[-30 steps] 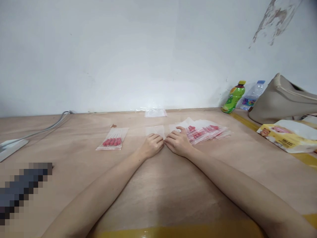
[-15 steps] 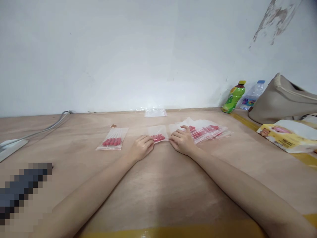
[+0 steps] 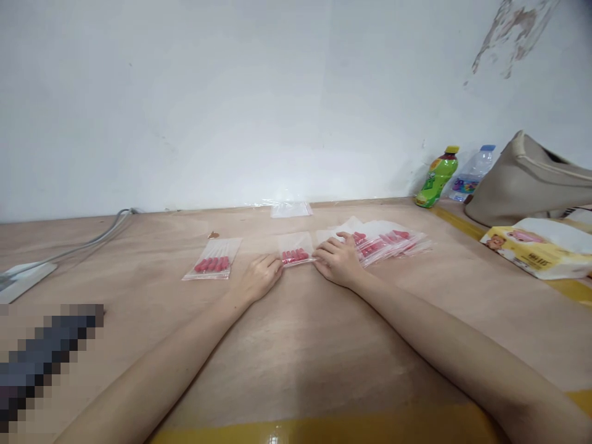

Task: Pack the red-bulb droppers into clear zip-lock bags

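Between my hands lies a small clear zip bag (image 3: 296, 243) with several red pieces in a row near its lower edge; what the pieces are I cannot tell. My left hand (image 3: 263, 275) has its fingertips closed at the bag's lower left corner. At the lower right corner my right hand (image 3: 337, 259) pinches the bag's edge, its index finger lifted a little. Beside my right hand spreads an overlapping pile of filled zip bags (image 3: 393, 242). Another filled zip bag (image 3: 213, 259) lies flat to the left of my left hand.
Flat clear bags (image 3: 291, 210) lie by the wall. A green-labelled bottle (image 3: 437, 177), a clear bottle (image 3: 472, 174), a beige bag (image 3: 531, 185) and a yellow tissue pack (image 3: 536, 250) stand at the right. A cable (image 3: 92, 237) and a blurred dark object (image 3: 46, 357) are at the left.
My left hand has shifted slightly left and down along the bag's lower edge, so more of the red pieces show. My right hand stays at the right corner.
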`<state>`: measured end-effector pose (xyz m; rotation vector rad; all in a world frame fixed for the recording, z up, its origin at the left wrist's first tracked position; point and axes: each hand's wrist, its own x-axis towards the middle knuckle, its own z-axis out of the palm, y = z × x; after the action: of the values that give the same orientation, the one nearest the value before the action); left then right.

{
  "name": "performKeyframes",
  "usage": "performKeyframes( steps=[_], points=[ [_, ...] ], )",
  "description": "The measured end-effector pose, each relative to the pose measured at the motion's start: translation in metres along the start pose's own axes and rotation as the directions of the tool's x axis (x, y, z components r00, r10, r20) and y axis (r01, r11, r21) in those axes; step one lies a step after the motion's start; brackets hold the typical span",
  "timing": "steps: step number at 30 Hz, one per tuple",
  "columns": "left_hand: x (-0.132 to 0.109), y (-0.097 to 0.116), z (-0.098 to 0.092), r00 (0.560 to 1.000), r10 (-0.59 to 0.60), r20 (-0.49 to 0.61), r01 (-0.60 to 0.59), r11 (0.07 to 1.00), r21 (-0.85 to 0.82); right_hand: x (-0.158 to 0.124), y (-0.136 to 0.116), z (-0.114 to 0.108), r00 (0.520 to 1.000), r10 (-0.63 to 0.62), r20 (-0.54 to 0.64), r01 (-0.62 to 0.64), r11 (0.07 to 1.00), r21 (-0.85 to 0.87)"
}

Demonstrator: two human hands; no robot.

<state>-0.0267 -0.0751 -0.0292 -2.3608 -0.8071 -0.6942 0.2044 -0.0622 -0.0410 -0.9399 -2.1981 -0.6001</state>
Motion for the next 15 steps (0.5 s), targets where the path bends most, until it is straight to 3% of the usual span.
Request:
performKeyframes(
  steps=[8,15],
  points=[
    [0.0,0.0,0.006,0.999,0.046,0.01,-0.045,0.999,-0.024,0.024,-0.037,0.019,0.988,-0.154,-0.009,0.154,0.988,-0.018],
    [-0.003,-0.002,0.007,1.0,0.027,0.004,-0.027,0.999,-0.032,0.031,-0.04,0.021,0.978,-0.204,0.048,0.206,0.978,-0.036]
  ],
)
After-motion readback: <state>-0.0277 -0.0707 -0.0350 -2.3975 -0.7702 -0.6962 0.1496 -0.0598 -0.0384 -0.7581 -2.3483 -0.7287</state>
